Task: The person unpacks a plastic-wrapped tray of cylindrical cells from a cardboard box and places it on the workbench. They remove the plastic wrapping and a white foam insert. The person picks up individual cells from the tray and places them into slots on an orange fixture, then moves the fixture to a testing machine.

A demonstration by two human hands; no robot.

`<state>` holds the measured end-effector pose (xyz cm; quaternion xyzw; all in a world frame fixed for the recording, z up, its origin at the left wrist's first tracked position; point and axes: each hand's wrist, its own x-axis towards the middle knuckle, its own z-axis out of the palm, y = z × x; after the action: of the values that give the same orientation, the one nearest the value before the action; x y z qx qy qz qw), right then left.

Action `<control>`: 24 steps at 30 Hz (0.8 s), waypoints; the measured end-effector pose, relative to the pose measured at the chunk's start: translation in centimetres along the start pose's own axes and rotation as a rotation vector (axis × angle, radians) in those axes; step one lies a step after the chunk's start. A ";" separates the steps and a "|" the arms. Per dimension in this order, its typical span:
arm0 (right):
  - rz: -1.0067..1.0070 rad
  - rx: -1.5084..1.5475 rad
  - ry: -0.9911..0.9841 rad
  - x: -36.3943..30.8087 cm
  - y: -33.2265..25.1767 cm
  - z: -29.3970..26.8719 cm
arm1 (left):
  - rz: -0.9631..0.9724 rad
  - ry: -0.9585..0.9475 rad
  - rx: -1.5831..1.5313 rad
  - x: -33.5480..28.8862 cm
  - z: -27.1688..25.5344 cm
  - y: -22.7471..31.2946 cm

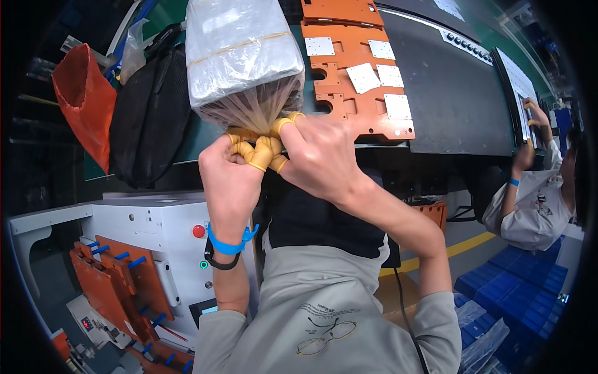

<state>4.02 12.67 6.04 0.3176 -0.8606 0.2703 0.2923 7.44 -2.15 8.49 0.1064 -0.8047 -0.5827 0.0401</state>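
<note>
A clear plastic bag (249, 109) wraps a block-shaped bundle (243, 65) in whitish film, with a thin yellowish band around it. The bag's mouth is gathered toward me at the edge of the bench. My left hand (233, 165) and my right hand (314, 149) meet there, their fingers closed on the bunched plastic. Yellow finger cots cover several fingertips on both. A blue strap and a dark band circle my left wrist. The exact grip of each finger is partly hidden where the hands overlap.
Right of the bundle lies an orange fixture plate (346, 93) with several white squares. A black bag (152, 118) and an orange pouch (84, 100) are at the left. Below stands a white machine (168, 230) with a red button. A co-worker (536, 199) works at far right, near blue crates (511, 280).
</note>
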 end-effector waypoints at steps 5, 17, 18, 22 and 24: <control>0.093 0.068 0.141 -0.8 0.0 1.4 | 0.053 0.045 -0.084 0.2 0.5 -1.0; 0.426 0.679 0.229 -2.7 -0.3 3.3 | -0.009 -0.097 -0.472 0.9 -0.1 -3.3; 0.400 0.649 0.199 -2.7 -0.1 2.9 | -0.023 -0.104 -0.453 0.9 -0.4 -3.3; 0.304 0.524 0.150 -2.5 0.5 1.2 | -0.031 -0.114 -0.414 0.9 -0.6 -3.6; 0.279 0.446 0.161 -2.3 0.5 0.4 | -0.015 -0.102 -0.414 0.9 -0.5 -3.8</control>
<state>4.93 13.61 4.05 0.2299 -0.7892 0.5153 0.2427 7.17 -3.98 4.98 0.0720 -0.6678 -0.7406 0.0159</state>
